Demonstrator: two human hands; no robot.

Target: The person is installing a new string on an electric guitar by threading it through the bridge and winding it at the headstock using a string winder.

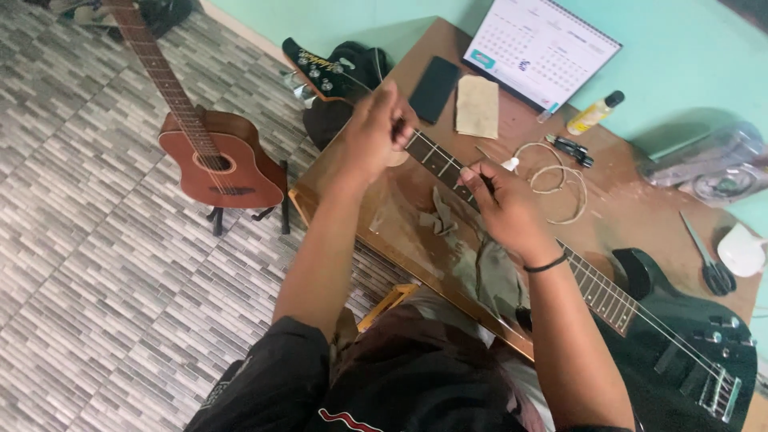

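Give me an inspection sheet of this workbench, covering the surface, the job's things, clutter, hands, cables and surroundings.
Surface: brown wooden table, worn.
Job's things: black electric guitar lying across it, dark fretboard neck under both hands; grey rag beneath.
Clutter: black phone, tan cloth, desk calendar, yellow bottle, scissors, white cup.
Hands: left hand and right hand pinching at the neck.
Cables: coiled pale strings.
Surroundings: brown acoustic guitar on floor stand, grey tiles.

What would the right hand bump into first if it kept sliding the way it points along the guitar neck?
Probably the left hand, which grips the black electric guitar's dark fretted neck just ahead of the right hand. Only bare frets lie between them.
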